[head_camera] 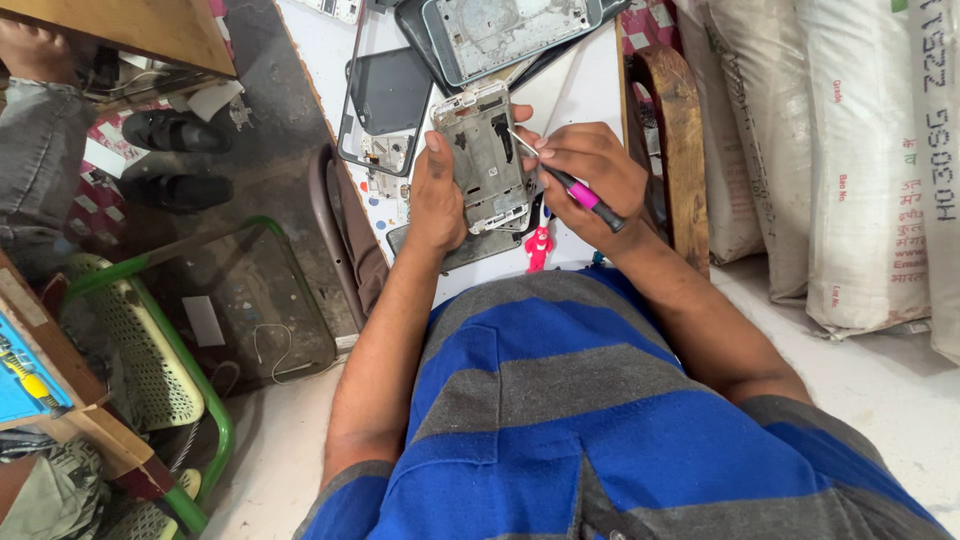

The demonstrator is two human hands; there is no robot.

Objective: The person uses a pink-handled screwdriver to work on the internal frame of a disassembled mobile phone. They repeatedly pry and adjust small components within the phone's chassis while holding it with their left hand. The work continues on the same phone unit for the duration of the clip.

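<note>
The left hand [438,205] grips an opened phone frame [487,158] above the white table [585,85], and the right hand [590,180] pinches a pink screwdriver [570,185] with its tip on the frame's right edge. He seems to be working a screw there; next, I think, the tip must stay seated while the frame is kept steady.

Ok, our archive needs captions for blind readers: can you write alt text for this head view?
Seen from above, a person's left hand holds an opened phone frame while the right hand works a pink-handled screwdriver at its edge. More phone shells lie on the white table; white sacks stand to the right, a green chair to the left.
</note>
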